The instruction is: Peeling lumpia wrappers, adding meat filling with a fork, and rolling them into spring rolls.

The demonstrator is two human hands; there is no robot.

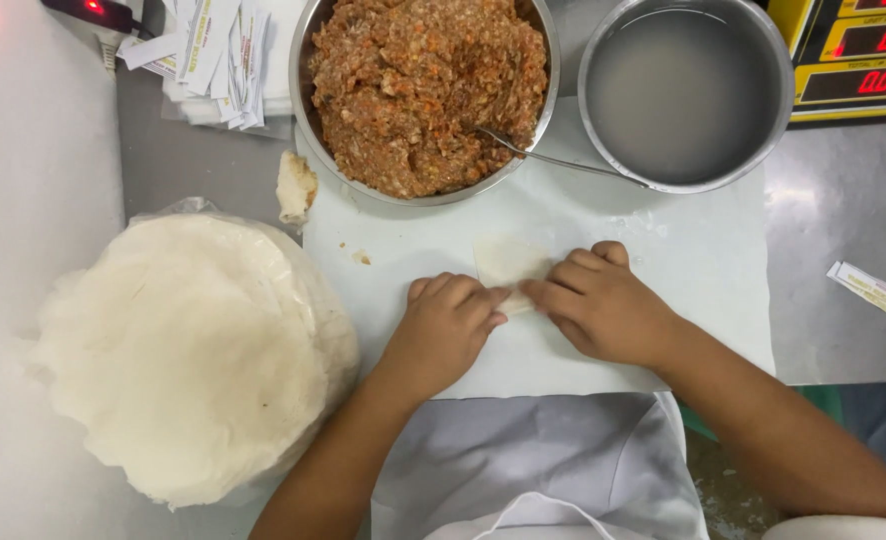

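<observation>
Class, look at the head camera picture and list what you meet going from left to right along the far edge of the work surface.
Stack of paper slips → metal bowl of minced filling → metal bowl of cloudy liquid → yellow scale with red digits.

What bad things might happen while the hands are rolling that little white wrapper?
1. The thin wrapper looks delicate; pressed hard by the left hand and right hand, it might tear.
2. The spoon handle sticks out past the bowl of filling, just above the right hand; a bump might flick it out.
3. The bowl of cloudy liquid sits close by, so a knock might spill it onto the white sheet.
</observation>
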